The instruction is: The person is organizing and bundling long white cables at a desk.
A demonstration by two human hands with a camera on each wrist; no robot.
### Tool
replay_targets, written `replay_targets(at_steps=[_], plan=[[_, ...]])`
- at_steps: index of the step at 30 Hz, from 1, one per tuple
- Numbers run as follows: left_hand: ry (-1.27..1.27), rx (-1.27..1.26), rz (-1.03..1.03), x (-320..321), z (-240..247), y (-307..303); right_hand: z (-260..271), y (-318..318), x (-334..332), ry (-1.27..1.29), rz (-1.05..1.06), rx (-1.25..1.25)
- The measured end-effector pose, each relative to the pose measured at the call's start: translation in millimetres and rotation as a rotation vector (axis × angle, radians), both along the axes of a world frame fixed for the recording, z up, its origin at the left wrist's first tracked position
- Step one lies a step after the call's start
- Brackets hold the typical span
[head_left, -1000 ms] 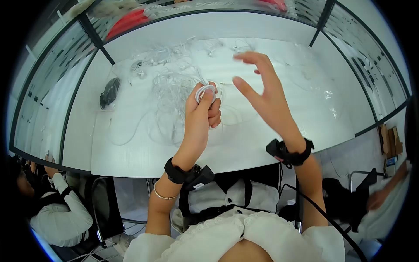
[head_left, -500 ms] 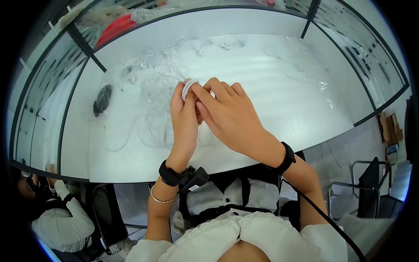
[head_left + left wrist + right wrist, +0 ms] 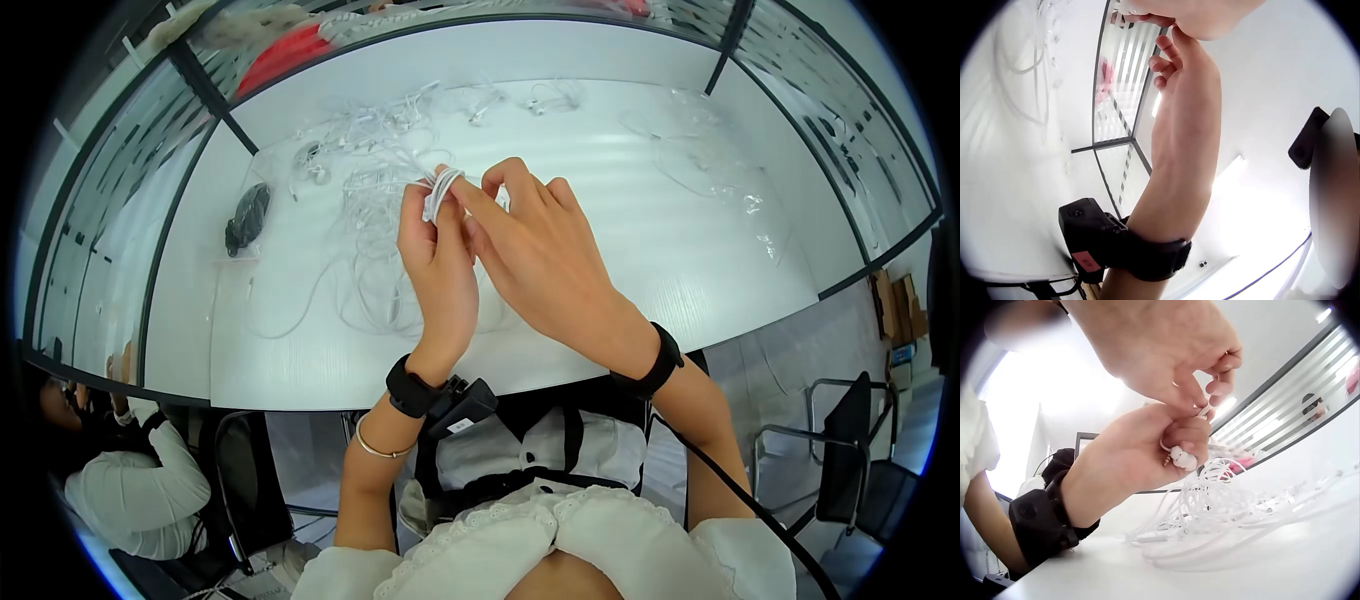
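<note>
My left hand [image 3: 440,275] grips a wound coil of white earphones [image 3: 441,190] above the table. In the right wrist view, white earbuds [image 3: 1183,457] and a metal plug [image 3: 1167,460] stick out beneath its curled fingers. My right hand [image 3: 545,250] comes in from the side, its thumb and index finger pinching the coil's strands at the top of the left hand. The left wrist view shows the right hand's other fingers [image 3: 1161,64] loosely bent; the coil is mostly hidden there.
A tangled pile of white earphone cables [image 3: 1194,503] spreads over the white table [image 3: 680,265] behind and left of my hands. A black bundle in plastic [image 3: 248,218] lies at the left. Clear plastic bags [image 3: 755,205] are at the right. Low panels [image 3: 480,55] border the table.
One second ago my right hand was spread in the air, apart from the coil. It has since moved left to the left hand and pinches the coil, which the left hand keeps holding.
</note>
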State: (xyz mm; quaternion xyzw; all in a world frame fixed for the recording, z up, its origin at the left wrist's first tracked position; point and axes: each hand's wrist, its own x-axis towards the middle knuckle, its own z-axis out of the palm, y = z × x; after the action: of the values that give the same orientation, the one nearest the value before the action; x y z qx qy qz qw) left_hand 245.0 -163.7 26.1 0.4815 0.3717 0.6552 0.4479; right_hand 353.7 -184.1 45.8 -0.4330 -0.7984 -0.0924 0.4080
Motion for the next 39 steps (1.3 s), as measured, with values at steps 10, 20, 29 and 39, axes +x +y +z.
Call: replay_targets(at_steps=[10,20,29,39], plan=[[0.12,0.037,0.024,-1,-12,6,0,20,1,0.151,0.048,-0.057],[0.14,-0.031,-0.046,-1,-3,8,-3,28,13,0.214,0.074,-0.165],[0.413,-0.019,-0.068,-5,-23,16,-9,35,29,0.175,0.084,-0.266],[0.403,0.053,0.048,-8,-20,20,-12,41,11,0.198,0.073,-0.086]])
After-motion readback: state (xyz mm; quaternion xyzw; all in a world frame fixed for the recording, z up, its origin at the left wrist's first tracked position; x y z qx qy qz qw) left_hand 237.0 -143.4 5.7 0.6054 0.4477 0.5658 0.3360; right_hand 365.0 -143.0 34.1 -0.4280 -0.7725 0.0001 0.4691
